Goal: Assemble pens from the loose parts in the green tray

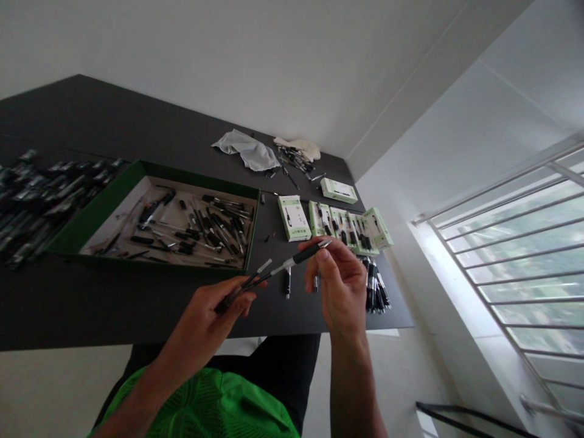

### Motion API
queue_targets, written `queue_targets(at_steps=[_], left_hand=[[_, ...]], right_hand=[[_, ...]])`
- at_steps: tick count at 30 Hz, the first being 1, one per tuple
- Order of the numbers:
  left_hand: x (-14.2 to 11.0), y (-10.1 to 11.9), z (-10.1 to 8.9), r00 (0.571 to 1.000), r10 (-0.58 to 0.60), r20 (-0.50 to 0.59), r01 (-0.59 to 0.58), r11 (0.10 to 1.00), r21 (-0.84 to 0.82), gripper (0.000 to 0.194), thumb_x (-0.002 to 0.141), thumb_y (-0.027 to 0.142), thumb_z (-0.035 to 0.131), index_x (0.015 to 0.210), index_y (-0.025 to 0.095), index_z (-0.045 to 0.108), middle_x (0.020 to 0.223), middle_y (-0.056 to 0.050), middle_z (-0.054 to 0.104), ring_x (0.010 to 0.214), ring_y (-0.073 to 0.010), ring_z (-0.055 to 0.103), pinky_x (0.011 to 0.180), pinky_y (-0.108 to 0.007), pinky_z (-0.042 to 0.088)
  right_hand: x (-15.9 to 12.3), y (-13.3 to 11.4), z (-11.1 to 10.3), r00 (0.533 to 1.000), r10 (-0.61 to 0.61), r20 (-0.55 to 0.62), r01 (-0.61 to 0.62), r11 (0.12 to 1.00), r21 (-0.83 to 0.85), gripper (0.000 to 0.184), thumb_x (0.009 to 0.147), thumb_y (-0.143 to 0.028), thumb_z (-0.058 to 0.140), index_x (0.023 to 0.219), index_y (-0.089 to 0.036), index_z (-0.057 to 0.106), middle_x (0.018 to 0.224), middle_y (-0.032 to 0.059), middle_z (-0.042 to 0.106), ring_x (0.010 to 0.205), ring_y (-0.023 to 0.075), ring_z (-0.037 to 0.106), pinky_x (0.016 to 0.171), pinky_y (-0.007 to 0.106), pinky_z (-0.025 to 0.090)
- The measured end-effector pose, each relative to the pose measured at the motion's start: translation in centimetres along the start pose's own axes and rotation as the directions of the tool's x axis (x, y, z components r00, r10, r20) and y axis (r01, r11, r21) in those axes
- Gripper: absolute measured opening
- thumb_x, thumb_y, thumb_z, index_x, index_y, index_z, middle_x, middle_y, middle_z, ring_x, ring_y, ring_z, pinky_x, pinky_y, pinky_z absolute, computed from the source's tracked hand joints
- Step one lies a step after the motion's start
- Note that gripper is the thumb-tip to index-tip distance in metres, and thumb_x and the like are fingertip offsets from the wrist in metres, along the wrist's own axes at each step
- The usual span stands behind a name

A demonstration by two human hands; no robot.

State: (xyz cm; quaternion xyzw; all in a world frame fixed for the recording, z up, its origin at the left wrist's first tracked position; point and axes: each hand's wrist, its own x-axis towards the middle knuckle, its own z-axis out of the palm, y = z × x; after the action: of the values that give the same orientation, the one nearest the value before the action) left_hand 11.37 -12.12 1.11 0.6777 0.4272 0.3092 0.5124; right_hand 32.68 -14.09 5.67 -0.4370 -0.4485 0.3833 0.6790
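The person sat close to me in a green shirt [237, 407] and black trousers [292, 365], both bare hands raised over the near edge of the dark surface [274, 322]. The left hand [210, 313] had its fingers curled around some slim dark pieces [225, 304], with a clear-ended tube [264, 266] poking out towards the boxes. The right hand [342, 283] pinched a pen [306, 252] between thumb and forefinger, its black grip and silver tip up; the thin other end sloped down to the left fingers.

Just under and beside the right hand lay a loose pen [287, 283] and, at the right, a bundle of pens [376, 289]. To the left stood a green tray [253, 237], holding scattered black and clear pen parts [214, 228]; beyond its left side spread a blurred heap [41, 201] of more dark pieces.

Past the hands, open boxes [340, 225] showed pens inside, between a closed box [294, 218] and a tilted flap [378, 227]. Another box [339, 190] lay behind them. Farther back were a grey cloth [249, 150], a small pile [296, 159] and a cream cloth [306, 148], near the pale wall [205, 55]. A barred window [538, 261] was off to the right.
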Motion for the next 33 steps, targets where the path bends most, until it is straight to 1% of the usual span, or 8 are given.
queue_targets(at_steps=[4, 9, 12, 15, 19, 24, 27, 33], left_hand=[[-0.1, 0.1, -0.1, 1.000, 0.006, -0.012, -0.006, 1.000, 0.003, 0.037, 0.098, 0.048, 0.059, 0.099, 0.017, 0.079, 0.067, 0.002, 0.064, 0.065, -0.0141, 0.062, 0.064, -0.022, 0.046], [-0.1, 0.3, -0.1, 1.000, 0.004, -0.003, -0.004, 1.000, -0.002, 0.041, 0.099, 0.050, 0.059, 0.106, 0.016, 0.081, 0.068, 0.002, 0.064, 0.064, -0.0143, 0.061, 0.062, -0.022, 0.046], [-0.2, 0.5, -0.2, 1.000, -0.005, 0.000, 0.005, 1.000, -0.005, 0.040, 0.099, 0.050, 0.059, 0.105, 0.017, 0.081, 0.068, 0.002, 0.065, 0.065, -0.0150, 0.062, 0.063, -0.022, 0.046], [-0.3, 0.9, -0.1, 1.000, -0.004, 0.017, 0.004, 1.000, -0.023, 0.038, 0.099, 0.049, 0.059, 0.096, 0.018, 0.079, 0.071, 0.000, 0.069, 0.070, -0.0167, 0.066, 0.067, -0.023, 0.048], [-0.2, 1.4, 0.0, 0.999, 0.010, 0.053, -0.007, 0.998, -0.066, 0.036, 0.100, 0.048, 0.058, 0.087, 0.019, 0.075, 0.075, 0.000, 0.071, 0.071, -0.0173, 0.066, 0.068, -0.023, 0.048], [-0.2, 1.2, 0.1, 0.996, 0.016, 0.093, -0.009, 0.997, -0.073, 0.035, 0.102, 0.046, 0.057, 0.087, 0.019, 0.074, 0.080, 0.000, 0.073, 0.075, -0.0173, 0.066, 0.070, -0.024, 0.047], [-0.3, 1.0, 0.2, 0.992, 0.018, 0.124, -0.009, 0.998, -0.069, 0.035, 0.102, 0.046, 0.058, 0.087, 0.019, 0.074, 0.077, 0.001, 0.071, 0.071, -0.0159, 0.062, 0.067, -0.023, 0.044], [-0.5, 0.9, 0.2, 0.989, 0.009, 0.151, -0.001, 0.999, -0.054, 0.035, 0.104, 0.046, 0.056, 0.091, 0.019, 0.074, 0.079, 0.001, 0.071, 0.073, -0.0165, 0.064, 0.068, -0.023, 0.044]], right_hand=[[0.0, 0.0, 0.0, 1.000, -0.004, -0.015, 0.004, 1.000, -0.022, 0.010, 0.098, -0.031, 0.074, 0.105, -0.029, 0.081, 0.098, 0.0006, 0.081, 0.045, 0.0036, 0.056, 0.041, 0.017, 0.046], [0.0, 0.0, 0.1, 1.000, -0.005, -0.017, 0.005, 0.999, -0.044, 0.010, 0.097, -0.033, 0.076, 0.104, -0.027, 0.080, 0.096, 0.0015, 0.081, 0.044, 0.0045, 0.056, 0.040, 0.018, 0.046], [-0.2, 0.1, 0.5, 1.000, 0.011, -0.013, -0.011, 0.998, -0.054, 0.011, 0.096, -0.033, 0.076, 0.103, -0.026, 0.080, 0.095, 0.0026, 0.081, 0.045, 0.0051, 0.055, 0.039, 0.019, 0.046], [-0.8, 0.4, 1.1, 0.999, 0.041, -0.008, -0.042, 0.997, -0.064, 0.012, 0.095, -0.034, 0.076, 0.101, -0.025, 0.079, 0.094, 0.0034, 0.081, 0.044, 0.0054, 0.054, 0.039, 0.019, 0.045], [-1.8, 1.1, 1.8, 0.995, 0.097, -0.016, -0.098, 0.991, -0.095, 0.016, 0.094, -0.037, 0.077, 0.101, -0.023, 0.078, 0.094, 0.0045, 0.081, 0.045, 0.0063, 0.055, 0.040, 0.020, 0.047], [-2.6, 1.5, 1.9, 0.992, 0.121, -0.039, -0.124, 0.988, -0.095, 0.015, 0.094, -0.037, 0.077, 0.101, -0.023, 0.078, 0.092, 0.0032, 0.081, 0.046, 0.0055, 0.054, 0.041, 0.018, 0.046], [-2.6, 1.1, 1.8, 0.992, 0.111, -0.056, -0.117, 0.985, -0.129, 0.018, 0.094, -0.038, 0.078, 0.101, -0.022, 0.078, 0.091, 0.0040, 0.080, 0.046, 0.0061, 0.055, 0.041, 0.019, 0.046], [-2.5, 0.4, 1.9, 0.993, 0.091, -0.072, -0.101, 0.981, -0.163, 0.017, 0.093, -0.038, 0.077, 0.099, -0.022, 0.078, 0.088, 0.0036, 0.080, 0.046, 0.0066, 0.054, 0.042, 0.020, 0.047]])
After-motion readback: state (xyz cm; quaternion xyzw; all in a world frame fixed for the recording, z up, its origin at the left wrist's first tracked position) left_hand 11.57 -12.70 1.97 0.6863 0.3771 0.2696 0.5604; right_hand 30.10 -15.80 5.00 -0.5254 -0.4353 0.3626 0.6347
